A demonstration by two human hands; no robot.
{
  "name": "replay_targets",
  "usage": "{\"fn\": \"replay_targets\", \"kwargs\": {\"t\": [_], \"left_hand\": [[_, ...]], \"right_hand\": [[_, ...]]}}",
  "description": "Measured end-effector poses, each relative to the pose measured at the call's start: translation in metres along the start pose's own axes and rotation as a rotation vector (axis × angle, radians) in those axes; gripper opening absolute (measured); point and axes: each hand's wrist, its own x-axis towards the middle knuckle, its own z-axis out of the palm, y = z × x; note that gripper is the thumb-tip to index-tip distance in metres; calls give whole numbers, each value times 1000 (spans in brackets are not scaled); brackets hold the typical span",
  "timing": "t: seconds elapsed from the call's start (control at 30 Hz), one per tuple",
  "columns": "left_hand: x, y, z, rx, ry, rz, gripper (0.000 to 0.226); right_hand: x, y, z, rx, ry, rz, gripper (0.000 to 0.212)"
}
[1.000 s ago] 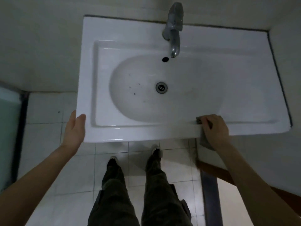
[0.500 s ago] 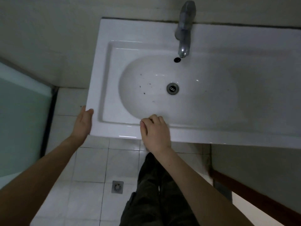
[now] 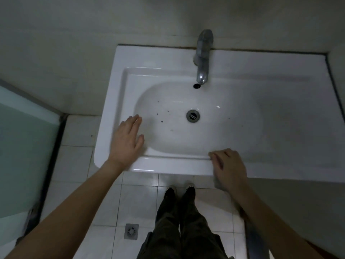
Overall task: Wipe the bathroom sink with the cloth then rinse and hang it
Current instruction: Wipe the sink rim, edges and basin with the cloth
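The white sink [image 3: 168, 58] lies below me, with several dark specks [image 3: 161, 121] left of its drain [image 3: 193, 115]. My left hand [image 3: 127, 143] rests flat on the sink's left rim, fingers straight and pointing towards the wall. My right hand [image 3: 229, 167] lies on the front rim with curled fingers and holds a grey cloth [image 3: 217, 182] against it. Only a pale edge of the cloth shows under the palm. No water runs from the chrome tap [image 3: 202, 58] at the back.
A wide flat counter part [image 3: 291, 116] of the sink runs to the right wall. A frosted glass panel [image 3: 22, 156] stands at the left. My legs and shoes [image 3: 179, 195] are on the tiled floor, near a floor drain [image 3: 131, 231].
My right hand swept the cloth left along the front rim, then came back towards the right. My left hand moved from the sink's front left corner up onto the left rim.
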Motion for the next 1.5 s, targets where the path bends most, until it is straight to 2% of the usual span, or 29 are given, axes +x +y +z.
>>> {"fn": "replay_targets", "kwargs": {"t": [0.1,0.27,0.4,0.5,0.6,0.63,0.7,0.8,0.87,0.93,1.03,1.13,1.23,1.3,1.4,1.5], "left_hand": [[26,5,8,-25,-2,-96,56],[61,-16,22,-42,52,-193,60],[72,-25,40,45,55,-175,64],[73,-31,50,78,80,-159,67],[75,-33,54,60,128,-140,66],[75,-35,56,51,147,-135,65],[75,-40,60,46,156,-114,63],[79,-54,72,1,158,-70,64],[80,-57,77,-91,192,-102,63],[80,-53,78,-103,206,-120,62],[79,-50,73,-83,186,-121,62],[79,-48,72,-54,164,-151,63],[79,-51,70,-49,134,-158,65],[80,-55,70,-81,106,-160,67],[79,-62,75,-134,92,-172,68],[79,-61,74,-143,74,-191,69]], "right_hand": [[6,39,-29,0,-10,214,28],[55,39,-48,105,7,157,24],[135,57,-52,87,117,-20,22],[197,83,-49,-93,86,-342,30],[245,120,-32,-464,-65,-718,21],[256,128,-27,-561,-157,-767,23],[264,140,-17,-627,-338,-728,38],[227,150,2,-372,-461,-583,38],[184,140,17,-141,-495,-414,38],[149,109,35,85,-545,-291,35],[127,19,66,393,-732,-186,34],[126,-62,90,515,-794,-173,34],[126,-50,81,564,-804,-161,32],[124,8,57,512,-816,-134,31],[146,118,9,197,-710,-173,29],[209,165,-9,-188,-487,-602,22]]}}
